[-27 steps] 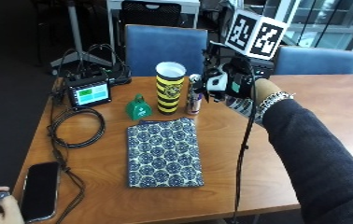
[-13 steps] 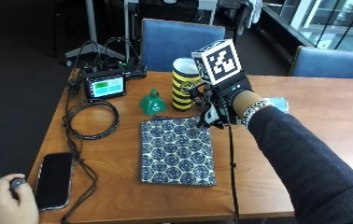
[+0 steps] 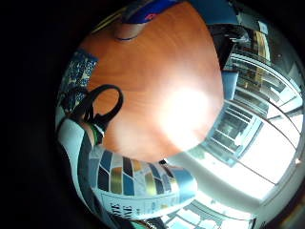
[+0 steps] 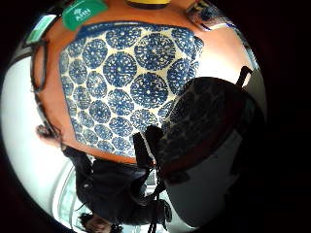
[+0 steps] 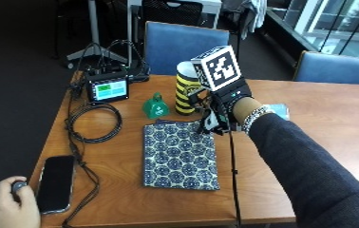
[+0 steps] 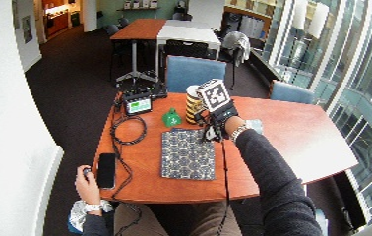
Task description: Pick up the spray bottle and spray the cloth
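Where right hand (image 5: pixel 231 103) hovers, cloth (image 5: pixel 179 154) lies flat — long axis toward can (image 5: pixel 184 92).

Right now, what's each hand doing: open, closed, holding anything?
Gloved right hand: grips a bottle, mostly hidden, over the patterned cloth's far corner.
Bare left hand: holds a small dark object.

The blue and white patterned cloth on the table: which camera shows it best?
The outside view: the blue and white patterned cloth lies whole and flat on the wooden table. The wide outside view shows it whole but smaller. The thumb side palm view shows the pattern close, partly hidden by the hand; the little finger side catches only an edge.
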Motion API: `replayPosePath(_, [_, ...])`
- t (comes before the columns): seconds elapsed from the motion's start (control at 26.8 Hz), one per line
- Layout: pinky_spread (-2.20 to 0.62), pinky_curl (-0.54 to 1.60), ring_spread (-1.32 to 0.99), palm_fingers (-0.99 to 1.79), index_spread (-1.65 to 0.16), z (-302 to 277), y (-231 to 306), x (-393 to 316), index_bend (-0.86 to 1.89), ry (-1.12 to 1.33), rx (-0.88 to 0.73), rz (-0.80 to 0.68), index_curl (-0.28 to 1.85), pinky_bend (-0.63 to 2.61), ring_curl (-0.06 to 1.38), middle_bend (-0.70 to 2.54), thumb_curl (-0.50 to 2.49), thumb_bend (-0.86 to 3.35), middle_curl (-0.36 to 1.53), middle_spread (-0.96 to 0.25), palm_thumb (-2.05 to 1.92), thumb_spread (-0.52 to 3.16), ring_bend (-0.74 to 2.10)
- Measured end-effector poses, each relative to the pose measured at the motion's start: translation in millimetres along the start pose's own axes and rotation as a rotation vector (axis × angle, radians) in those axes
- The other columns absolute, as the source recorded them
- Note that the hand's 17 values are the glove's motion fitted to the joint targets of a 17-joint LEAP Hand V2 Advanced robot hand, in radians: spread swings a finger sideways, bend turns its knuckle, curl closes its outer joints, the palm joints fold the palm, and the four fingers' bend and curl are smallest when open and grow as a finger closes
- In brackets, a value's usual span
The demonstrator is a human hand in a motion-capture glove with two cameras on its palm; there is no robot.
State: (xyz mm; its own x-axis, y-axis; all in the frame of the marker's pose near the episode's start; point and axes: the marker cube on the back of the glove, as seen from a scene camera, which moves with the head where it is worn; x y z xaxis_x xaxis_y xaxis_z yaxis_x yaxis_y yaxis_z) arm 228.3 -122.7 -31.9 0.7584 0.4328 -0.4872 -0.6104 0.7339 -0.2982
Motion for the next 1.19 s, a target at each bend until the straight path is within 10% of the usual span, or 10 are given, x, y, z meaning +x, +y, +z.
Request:
replayPosePath(0.82, [-0.3, 0.39, -0.2, 1.41, -0.28, -91, 96, -69, 0.45, -1.136, 0.706, -0.425, 0.52, 0.43, 0.44, 0.7, 0.3, -0.02, 0.5, -0.23, 0.43, 1.07, 0.56])
replayPosePath(1.19, [-0.3, 0.39, -0.19, 1.4, -0.28, -59, 59, -151, 0.42, -1.655, 1.016, -0.33, 0.52, 0.43, 0.44, 0.7, 0.3, -0.02, 0.49, -0.23, 0.45, 1.07, 0.55])
